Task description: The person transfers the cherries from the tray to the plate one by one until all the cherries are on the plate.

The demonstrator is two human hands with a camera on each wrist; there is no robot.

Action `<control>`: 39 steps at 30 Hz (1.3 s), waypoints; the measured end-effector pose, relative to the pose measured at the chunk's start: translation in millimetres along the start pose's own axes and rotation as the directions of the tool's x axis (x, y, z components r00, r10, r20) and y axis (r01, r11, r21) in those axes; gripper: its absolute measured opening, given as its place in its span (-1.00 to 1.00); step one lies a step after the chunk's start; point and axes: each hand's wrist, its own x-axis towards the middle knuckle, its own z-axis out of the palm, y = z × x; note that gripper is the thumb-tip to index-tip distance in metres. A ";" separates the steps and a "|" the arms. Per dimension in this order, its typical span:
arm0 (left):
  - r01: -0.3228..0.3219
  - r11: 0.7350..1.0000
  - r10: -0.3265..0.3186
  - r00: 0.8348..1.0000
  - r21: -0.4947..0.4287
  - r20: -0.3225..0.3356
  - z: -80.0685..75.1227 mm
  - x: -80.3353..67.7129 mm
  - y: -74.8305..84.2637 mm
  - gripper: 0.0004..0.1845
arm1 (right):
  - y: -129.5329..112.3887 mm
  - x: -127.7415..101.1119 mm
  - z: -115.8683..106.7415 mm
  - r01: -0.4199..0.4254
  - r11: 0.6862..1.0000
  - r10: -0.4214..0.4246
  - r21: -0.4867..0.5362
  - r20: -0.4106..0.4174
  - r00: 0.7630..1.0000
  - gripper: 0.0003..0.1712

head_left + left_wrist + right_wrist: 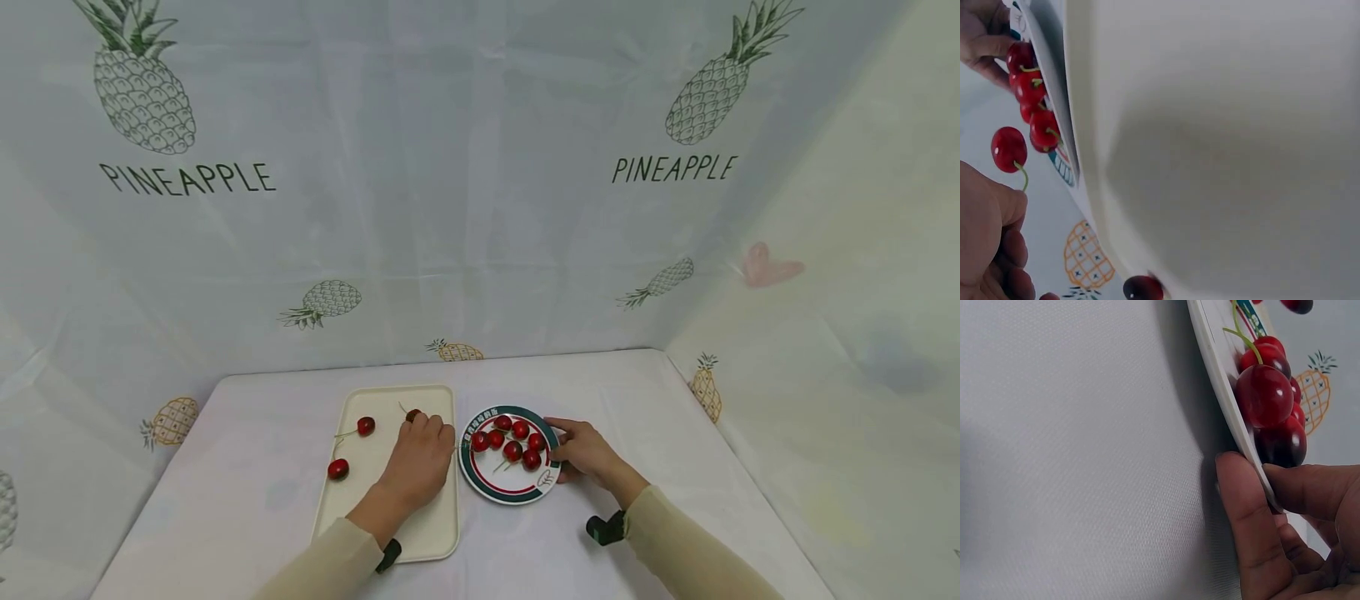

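My left hand [422, 457] is over the cream tray [420, 537] and pinches a red cherry [1009, 150] by its green stem. In the head view that cherry overlaps the left rim of the plate. The round white plate [517, 493] has a dark green rim band and a thin red ring. Several cherries [512, 451] with stems lie on it. My right hand [588, 454] pinches the plate's right edge between thumb and fingers, as the right wrist view shows. A dark cherry [412, 414] lies on the tray just beyond the left hand, partly hidden by it.
Two more cherries, an upper one [365, 426] and a lower one [338, 469], lie toward the tray's left side. The tray and plate sit side by side on a white-covered table [247, 500]. Behind it hangs a white cloth [465, 208] printed with pineapples.
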 end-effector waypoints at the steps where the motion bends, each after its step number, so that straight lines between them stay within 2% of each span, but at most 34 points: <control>1: -0.009 1.000 0.010 1.000 -0.006 0.013 1.8 1.2 2.0 -0.91 | 0.1 0.0 0.0 -0.001 1.000 0.001 0.001 0.000 1.000 -0.18; 6: -0.034 0.999 0.036 0.998 -0.035 0.057 10.7 6.4 7.7 -0.95 | -0.3 -0.1 -0.3 -0.001 1.000 0.001 0.000 0.001 1.000 -0.18; 17: -0.030 0.999 0.034 0.992 -0.032 0.123 28.7 8.9 11.4 -0.88 | 0.8 0.9 -0.9 0.009 1.000 -0.009 0.020 0.008 1.000 -0.19; 26: -0.047 0.999 0.043 0.992 0.026 0.122 29.7 9.8 14.1 -0.87 | 2.6 1.5 -0.2 0.009 1.000 -0.009 0.027 0.014 1.000 -0.19; 32: -0.022 0.999 0.017 0.989 0.031 0.144 25.6 10.2 16.2 -0.84 | 2.0 1.0 0.3 0.007 1.000 -0.007 0.027 0.009 1.000 -0.19; 39: 0.006 0.999 -0.011 0.987 0.033 0.161 29.9 10.1 16.7 -0.76 | 2.9 1.5 0.4 0.013 1.000 -0.013 0.016 0.002 1.000 -0.18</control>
